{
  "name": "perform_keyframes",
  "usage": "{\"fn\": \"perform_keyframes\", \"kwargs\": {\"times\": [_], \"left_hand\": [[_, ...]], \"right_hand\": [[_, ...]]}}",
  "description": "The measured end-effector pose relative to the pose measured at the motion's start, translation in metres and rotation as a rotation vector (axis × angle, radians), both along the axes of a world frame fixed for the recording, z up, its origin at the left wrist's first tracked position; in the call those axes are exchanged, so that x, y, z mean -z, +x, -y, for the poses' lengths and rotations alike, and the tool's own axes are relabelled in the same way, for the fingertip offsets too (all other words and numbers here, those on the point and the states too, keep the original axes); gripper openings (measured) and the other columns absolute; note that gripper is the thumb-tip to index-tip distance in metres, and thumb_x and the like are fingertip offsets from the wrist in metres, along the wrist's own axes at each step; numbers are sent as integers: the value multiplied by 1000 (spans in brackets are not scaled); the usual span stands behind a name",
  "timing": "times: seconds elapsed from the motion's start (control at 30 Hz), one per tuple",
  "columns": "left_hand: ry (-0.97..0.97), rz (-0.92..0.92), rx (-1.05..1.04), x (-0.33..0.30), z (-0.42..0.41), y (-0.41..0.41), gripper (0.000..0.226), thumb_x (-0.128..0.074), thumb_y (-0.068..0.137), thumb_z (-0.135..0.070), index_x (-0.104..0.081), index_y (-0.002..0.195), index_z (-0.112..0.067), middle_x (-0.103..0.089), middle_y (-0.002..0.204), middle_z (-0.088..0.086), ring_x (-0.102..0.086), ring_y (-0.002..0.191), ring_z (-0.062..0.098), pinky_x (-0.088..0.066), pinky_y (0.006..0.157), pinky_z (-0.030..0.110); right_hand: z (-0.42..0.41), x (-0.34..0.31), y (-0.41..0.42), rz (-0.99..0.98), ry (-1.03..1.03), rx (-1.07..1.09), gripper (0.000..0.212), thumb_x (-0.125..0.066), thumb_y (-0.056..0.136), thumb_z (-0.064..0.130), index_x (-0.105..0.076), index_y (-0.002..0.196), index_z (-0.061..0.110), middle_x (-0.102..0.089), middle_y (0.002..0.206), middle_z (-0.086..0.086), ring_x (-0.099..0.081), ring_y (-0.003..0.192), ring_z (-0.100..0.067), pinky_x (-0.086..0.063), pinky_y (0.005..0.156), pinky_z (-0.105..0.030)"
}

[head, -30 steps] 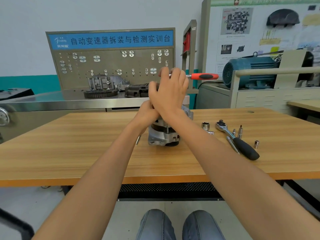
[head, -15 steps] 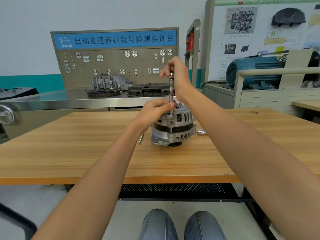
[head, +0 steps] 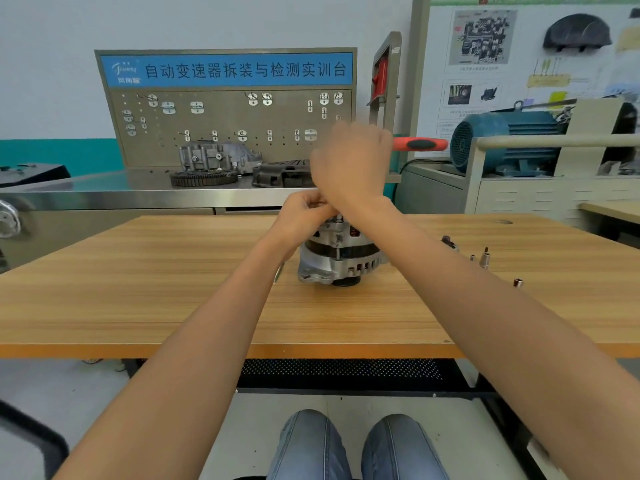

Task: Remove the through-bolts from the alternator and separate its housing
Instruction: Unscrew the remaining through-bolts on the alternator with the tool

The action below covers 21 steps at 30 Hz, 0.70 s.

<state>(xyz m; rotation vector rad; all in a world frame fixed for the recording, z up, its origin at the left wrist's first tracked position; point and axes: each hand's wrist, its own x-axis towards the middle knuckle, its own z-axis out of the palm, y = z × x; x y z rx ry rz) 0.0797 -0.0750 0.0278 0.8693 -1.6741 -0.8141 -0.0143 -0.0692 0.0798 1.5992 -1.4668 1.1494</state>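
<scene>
On the wood-grain table stands the ribbed, cast-metal alternator. The left hand curls its fingers at the alternator's top; what it pinches cannot be told. Above, the blurred right hand grips a red-and-black tool handle. Behind, a blue sign reads "自动变速器拆装与检测实训台".
</scene>
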Motion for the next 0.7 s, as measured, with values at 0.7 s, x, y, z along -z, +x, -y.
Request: {"fn": "perform_keyframes", "kwargs": {"times": [0.7], "left_hand": [[-14, -35, -9, 1, 2, 0, 13, -67, 86, -7, -69, 83, -20, -71, 71, -14, -65, 71, -6, -48, 66, 10]], "right_hand": [[-1, -2, 0, 40, 8, -3, 21, -41, 86, 30, -53, 85, 14, -51, 81, -1, -47, 81, -22, -31, 82, -38]]}}
